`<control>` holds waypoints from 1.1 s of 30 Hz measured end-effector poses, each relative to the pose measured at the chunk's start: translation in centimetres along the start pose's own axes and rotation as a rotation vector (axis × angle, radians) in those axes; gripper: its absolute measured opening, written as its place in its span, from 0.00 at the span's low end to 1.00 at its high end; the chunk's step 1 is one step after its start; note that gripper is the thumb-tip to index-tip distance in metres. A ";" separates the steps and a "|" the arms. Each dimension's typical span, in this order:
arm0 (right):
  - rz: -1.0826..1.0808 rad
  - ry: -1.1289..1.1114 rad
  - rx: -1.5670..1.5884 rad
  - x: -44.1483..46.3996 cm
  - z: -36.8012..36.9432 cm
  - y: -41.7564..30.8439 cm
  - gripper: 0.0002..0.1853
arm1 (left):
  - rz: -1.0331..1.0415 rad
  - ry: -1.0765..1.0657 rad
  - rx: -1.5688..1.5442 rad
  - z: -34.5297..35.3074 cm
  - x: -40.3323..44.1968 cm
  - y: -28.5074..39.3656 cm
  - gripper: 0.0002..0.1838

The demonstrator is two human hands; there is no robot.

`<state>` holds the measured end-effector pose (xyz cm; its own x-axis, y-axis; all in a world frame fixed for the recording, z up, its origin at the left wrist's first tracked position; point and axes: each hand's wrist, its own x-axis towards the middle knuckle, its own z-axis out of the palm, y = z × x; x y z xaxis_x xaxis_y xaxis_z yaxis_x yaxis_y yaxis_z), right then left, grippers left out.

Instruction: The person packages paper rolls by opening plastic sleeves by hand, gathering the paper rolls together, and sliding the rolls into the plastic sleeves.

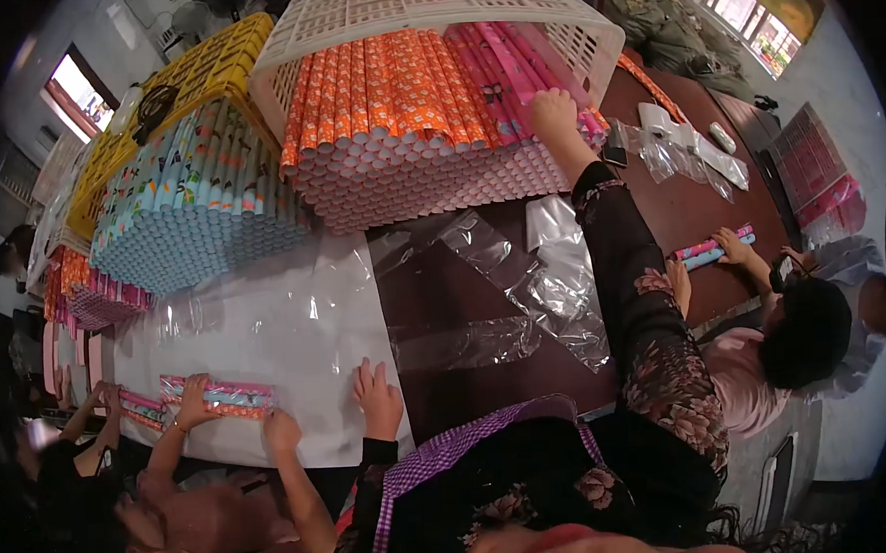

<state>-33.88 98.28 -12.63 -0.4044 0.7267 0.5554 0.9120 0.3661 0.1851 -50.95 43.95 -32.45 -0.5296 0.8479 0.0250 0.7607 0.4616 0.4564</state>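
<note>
My right hand reaches up to the pink patterned paper rolls in the white plastic crate, its fingers curled over a pink roll. Beside them in the same crate lie orange patterned rolls, stacked with their round ends facing me. My left hand is held over the edge of the white sheet, fingers apart and holding nothing. To its right, clear plastic sleeves lie on the dark red table.
The white crate lies on its side beside a yellow crate with light blue rolls. At left, a co-worker's hands hold a bagged set of rolls. At right, another person's hands hold pink and blue rolls.
</note>
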 end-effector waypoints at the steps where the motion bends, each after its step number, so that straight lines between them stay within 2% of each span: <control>1: 0.011 -0.052 -0.010 0.4 -0.2 -0.1 0.11 | 0.033 0.023 0.008 0.2 0.0 -0.1 0.25; 5: 0.003 -0.239 0.028 1.3 -1.5 -0.3 0.09 | 0.049 0.032 -0.035 0.2 0.3 0.4 0.24; 8: -0.017 -0.249 0.091 1.6 -1.9 -0.5 0.09 | 0.070 0.055 -0.055 -0.2 0.9 1.0 0.23; 12: 0.020 -0.218 0.200 1.0 -2.9 -0.2 0.11 | 0.094 0.079 -0.081 -1.0 1.4 1.5 0.22; 14: 0.289 -0.196 0.360 0.9 -2.4 0.0 0.14 | 0.106 0.086 -0.112 -1.3 1.8 1.9 0.23; 15: 0.290 -0.197 0.354 0.4 -2.3 0.3 0.14 | 0.106 0.098 -0.136 -1.7 2.0 2.3 0.23; 17: 0.160 -0.107 0.535 -1.4 -2.3 1.0 0.16 | 0.107 0.110 -0.167 -2.3 2.4 3.1 0.23; 18: 0.161 -0.107 0.530 -2.7 -2.4 1.4 0.16 | 0.138 0.128 -0.297 -2.7 2.8 3.6 0.22; 19: 0.241 -0.168 0.797 -4.3 -2.7 1.7 0.16 | 0.170 0.147 -0.426 -3.1 3.3 4.1 0.22; 20: 0.319 -0.230 1.064 -6.1 -3.1 1.9 0.16 | 0.170 0.145 -0.429 -3.3 3.6 4.7 0.22; 22: 0.452 -0.296 1.469 -11.1 -7.5 0.7 0.12 | 0.100 0.011 -0.845 -3.5 4.2 6.2 0.20; 23: 0.471 -0.282 1.536 -13.8 -8.4 0.2 0.11 | 0.096 0.016 -0.849 -3.8 4.7 7.0 0.20; 25: 0.543 -0.292 1.671 -19.6 -9.7 -0.9 0.11 | 0.061 -0.198 -1.217 -4.2 5.9 8.7 0.17; 26: 0.534 -0.325 1.692 -22.2 -11.6 -1.4 0.12 | 0.051 -0.188 -1.222 -4.4 6.6 9.4 0.17; 28: 0.697 -0.350 1.838 -28.1 -13.2 -2.7 0.14 | -0.040 -0.329 -1.462 -4.8 8.4 10.8 0.17; 32: 0.725 -0.576 1.982 -36.0 -18.4 -3.9 0.17 | -0.028 -0.497 -1.847 -4.4 12.2 12.4 0.21; 33: 0.733 -0.578 2.106 -36.6 -20.8 -4.8 0.18 | -0.034 -0.549 -1.936 -4.5 12.7 13.0 0.24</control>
<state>-21.99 57.80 -16.98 -0.4728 0.8649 -0.1687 -0.3014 -0.3387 -0.8913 -49.43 59.53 -22.19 -0.0988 0.9937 -0.0536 -0.7746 -0.0430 0.6310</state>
